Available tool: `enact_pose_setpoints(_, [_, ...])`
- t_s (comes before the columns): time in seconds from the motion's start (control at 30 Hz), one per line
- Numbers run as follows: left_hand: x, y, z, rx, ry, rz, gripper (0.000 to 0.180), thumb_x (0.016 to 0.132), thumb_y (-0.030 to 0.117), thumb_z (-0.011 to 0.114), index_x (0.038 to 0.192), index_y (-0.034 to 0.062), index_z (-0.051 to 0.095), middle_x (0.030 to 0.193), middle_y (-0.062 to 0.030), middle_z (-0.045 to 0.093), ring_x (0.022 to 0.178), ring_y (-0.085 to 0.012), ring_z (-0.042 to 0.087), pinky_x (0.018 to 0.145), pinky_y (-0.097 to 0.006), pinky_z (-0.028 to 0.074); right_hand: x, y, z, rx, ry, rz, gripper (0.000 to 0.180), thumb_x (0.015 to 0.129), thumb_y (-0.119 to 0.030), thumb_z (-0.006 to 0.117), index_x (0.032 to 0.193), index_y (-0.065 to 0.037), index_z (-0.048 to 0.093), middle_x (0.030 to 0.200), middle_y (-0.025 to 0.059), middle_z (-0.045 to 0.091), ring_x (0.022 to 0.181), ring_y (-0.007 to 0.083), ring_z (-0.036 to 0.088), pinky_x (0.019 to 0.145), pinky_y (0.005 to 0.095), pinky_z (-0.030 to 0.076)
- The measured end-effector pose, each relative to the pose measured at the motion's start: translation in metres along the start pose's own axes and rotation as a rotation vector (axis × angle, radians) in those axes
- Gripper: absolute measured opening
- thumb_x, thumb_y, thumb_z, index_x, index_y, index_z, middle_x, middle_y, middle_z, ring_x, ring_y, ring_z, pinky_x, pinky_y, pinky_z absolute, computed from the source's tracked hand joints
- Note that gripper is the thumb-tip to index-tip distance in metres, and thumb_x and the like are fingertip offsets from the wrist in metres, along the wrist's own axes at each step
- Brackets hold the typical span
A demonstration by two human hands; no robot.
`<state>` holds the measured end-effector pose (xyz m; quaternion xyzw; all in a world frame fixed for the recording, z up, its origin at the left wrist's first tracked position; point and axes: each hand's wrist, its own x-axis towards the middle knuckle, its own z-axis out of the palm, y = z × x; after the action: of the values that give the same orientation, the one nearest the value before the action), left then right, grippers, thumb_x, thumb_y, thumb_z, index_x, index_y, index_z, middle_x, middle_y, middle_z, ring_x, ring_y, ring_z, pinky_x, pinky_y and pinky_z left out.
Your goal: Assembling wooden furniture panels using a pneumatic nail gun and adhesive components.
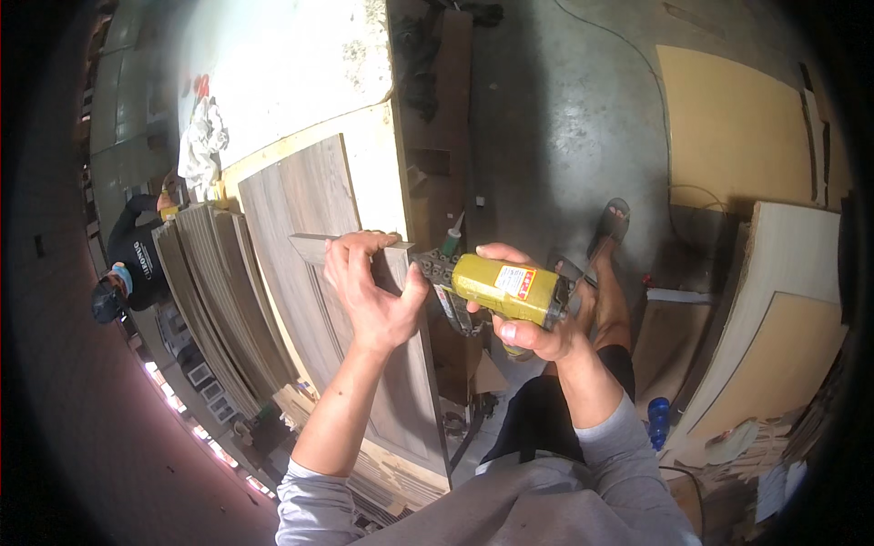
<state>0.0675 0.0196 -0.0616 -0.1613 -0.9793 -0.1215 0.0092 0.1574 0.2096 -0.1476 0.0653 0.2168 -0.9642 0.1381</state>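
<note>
A grey-brown wood-grain panel (401, 391) lies on the bench with its right edge toward me. My left hand (369, 287) is closed over the wooden strip (311, 246) at the panel's far end, fingers across it and thumb at the right edge. My right hand (546, 332) grips a yellow-green nail gun (501, 280), held level with its dark nose against or very near the panel's right edge, close to my left thumb. Its handle is mostly hidden below the body. Another wood-grain board (300, 187) lies just beyond the strip.
Stacked long boards (214, 291) stand at the left, beside a co-worker (137, 259). A white cloth (202, 141) lies on the bench (291, 64). A green-capped bottle (452, 238) stands beyond the tool. Large sheets (765, 337) lean at the right; a hose (669, 118) crosses the floor.
</note>
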Motion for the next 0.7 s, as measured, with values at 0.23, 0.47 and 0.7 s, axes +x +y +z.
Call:
enact_pose_setpoints(0.23, [0.0,-0.001,-0.001,-0.01,-0.01,-0.003,0.042,0.07,0.016,0.069,0.109,0.0047,0.06,0.109,-0.0148,0.056,0.109,-0.0338,0.052,0.099,-0.045,0.039,0.002,-0.002,0.0,-0.001,-0.025,0.01,0.08,0.077,-0.013,0.071,0.15,0.0,0.042,0.132,0.0144,0.061,0.108,0.0231,0.066,0.098,0.0373,0.053])
enact_pose_setpoints(0.47, [-0.002,-0.002,0.0,-0.039,-0.004,-0.017,0.042,0.07,0.015,0.069,0.11,0.0045,0.06,0.11,-0.0154,0.056,0.109,-0.0342,0.052,0.099,-0.045,0.04,0.001,0.001,0.002,0.007,-0.013,0.018,0.081,0.078,-0.013,0.071,0.152,-0.001,0.04,0.13,0.0141,0.062,0.103,0.0204,0.066,0.094,0.0351,0.053])
enact_pose_setpoints(0.7, [-0.008,0.004,-0.002,-0.01,-0.009,0.015,0.041,0.073,0.021,0.073,0.11,0.0077,0.061,0.109,-0.0138,0.057,0.11,-0.0347,0.054,0.109,-0.052,0.034,-0.02,-0.016,-0.009,-0.005,0.029,0.026,0.089,0.077,-0.02,0.073,0.156,-0.004,0.034,0.117,0.014,0.069,0.067,0.0069,0.057,0.062,0.0214,0.05])
